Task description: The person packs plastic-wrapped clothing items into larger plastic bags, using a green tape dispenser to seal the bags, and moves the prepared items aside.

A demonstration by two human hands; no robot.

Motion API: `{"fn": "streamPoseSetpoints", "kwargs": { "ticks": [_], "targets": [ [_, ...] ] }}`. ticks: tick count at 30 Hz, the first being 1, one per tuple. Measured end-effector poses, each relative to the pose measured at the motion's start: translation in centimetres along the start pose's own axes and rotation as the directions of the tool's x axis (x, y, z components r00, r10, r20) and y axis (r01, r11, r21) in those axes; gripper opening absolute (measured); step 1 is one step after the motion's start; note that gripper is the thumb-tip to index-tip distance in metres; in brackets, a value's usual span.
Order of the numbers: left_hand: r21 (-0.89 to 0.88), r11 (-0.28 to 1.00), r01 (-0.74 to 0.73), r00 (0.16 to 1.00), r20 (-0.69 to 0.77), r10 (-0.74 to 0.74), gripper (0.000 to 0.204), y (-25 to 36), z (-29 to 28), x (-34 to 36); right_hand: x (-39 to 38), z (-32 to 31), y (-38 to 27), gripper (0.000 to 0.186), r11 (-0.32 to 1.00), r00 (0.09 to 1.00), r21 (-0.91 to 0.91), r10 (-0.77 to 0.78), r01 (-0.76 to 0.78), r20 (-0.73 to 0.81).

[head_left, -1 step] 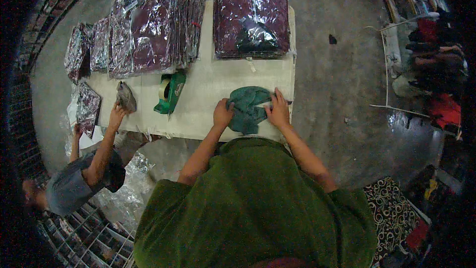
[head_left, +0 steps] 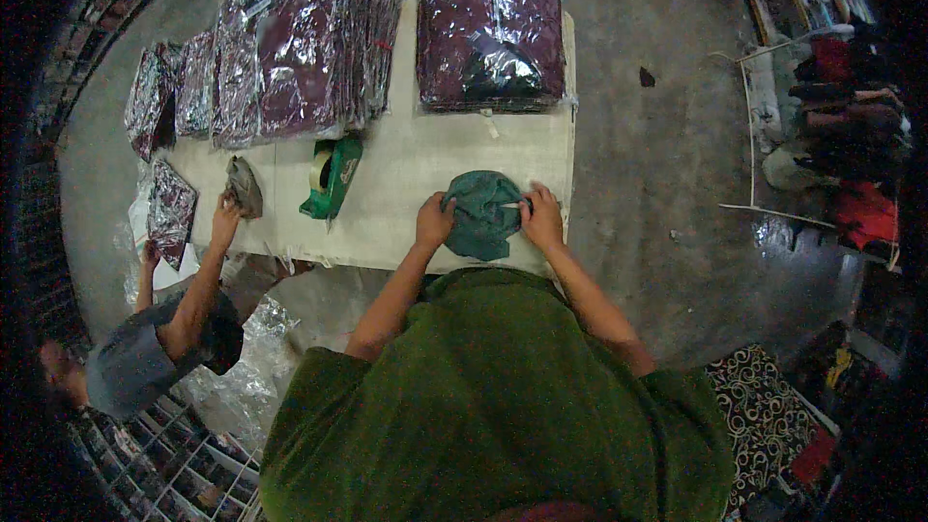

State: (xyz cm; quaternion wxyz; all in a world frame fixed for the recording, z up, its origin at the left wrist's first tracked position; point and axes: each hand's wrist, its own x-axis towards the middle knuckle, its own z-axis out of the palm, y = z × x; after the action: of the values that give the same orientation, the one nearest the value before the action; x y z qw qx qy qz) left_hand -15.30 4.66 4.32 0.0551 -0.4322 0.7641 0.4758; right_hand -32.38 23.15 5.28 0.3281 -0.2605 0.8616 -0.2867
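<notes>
A crumpled dark green cloth (head_left: 481, 222) lies on the cream-covered table (head_left: 377, 174) in front of me. My left hand (head_left: 435, 217) grips its left edge. My right hand (head_left: 541, 217) pinches its right edge beside a narrow pale gap. To the left stands a green tape dispenser (head_left: 333, 179) with a roll of tape. Beyond my hands sits a stack of maroon garments in clear plastic (head_left: 488, 39).
Several bagged maroon garments (head_left: 280, 48) fill the back left. A co-worker (head_left: 155, 348) on the left holds a grey-brown bag-like item (head_left: 242, 188) and a bagged piece (head_left: 174, 217). A rack of dark and red clothes (head_left: 841, 135) stands right; patterned fabric (head_left: 759, 416) lies lower right.
The green cloth has shifted into a rounder shape with a narrower gap at its right. My right hand's fingertips have moved slightly down.
</notes>
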Motion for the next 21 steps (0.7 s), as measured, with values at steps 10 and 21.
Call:
{"fn": "streamPoseSetpoints", "kwargs": {
  "ticks": [10, 21],
  "targets": [
    [-0.488, 0.807, -0.333, 0.861, 0.191, 0.471, 0.042, 7.7, -5.5, -3.1, -5.5, -1.2, -9.8, 0.043, 0.28, 0.979, 0.951, 0.183, -0.135, 0.085],
    [-0.762, 0.587, -0.275, 0.858, -0.469, -0.208, 0.028, 5.6, -25.9, 3.3, -16.0, 0.6, -2.3, 0.039, -0.038, 0.948, 0.998, 0.313, -0.046, 0.055]
  ]
}}
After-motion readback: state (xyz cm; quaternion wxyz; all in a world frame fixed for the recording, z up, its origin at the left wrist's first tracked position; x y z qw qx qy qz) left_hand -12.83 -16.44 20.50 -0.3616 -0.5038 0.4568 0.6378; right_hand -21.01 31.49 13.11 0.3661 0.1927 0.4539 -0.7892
